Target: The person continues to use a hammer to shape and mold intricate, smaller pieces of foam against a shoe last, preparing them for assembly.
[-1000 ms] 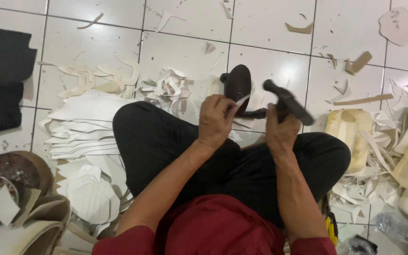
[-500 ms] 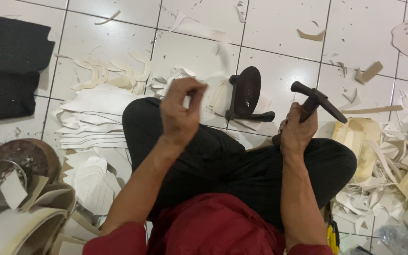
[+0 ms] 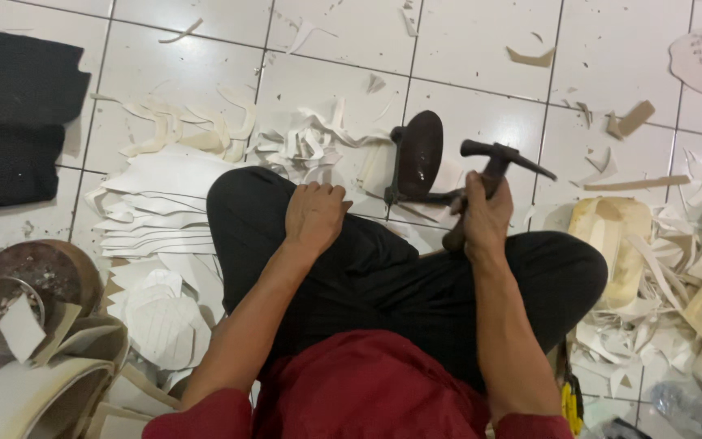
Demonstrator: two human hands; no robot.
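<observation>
I sit cross-legged on a white tiled floor in black trousers. My right hand (image 3: 483, 218) grips the handle of a dark hammer (image 3: 504, 154), its head raised above my right knee. My left hand (image 3: 314, 213) rests as a closed fist on my left knee, with nothing visible in it. A black iron shoe last stand (image 3: 418, 156) stands on the floor just beyond my legs, between the two hands.
White cut sheets (image 3: 160, 199) are stacked at my left, with scraps (image 3: 306, 146) beyond. Metal bowls (image 3: 22, 284) and cream soles (image 3: 38, 390) lie at lower left. Black fabric (image 3: 14, 114) lies at upper left. Yellowish soles (image 3: 615, 244) and offcuts pile up at right.
My left hand came away from the last stand, rose, then dropped onto my left knee as a fist. My right hand kept hold of the hammer, which stays raised.
</observation>
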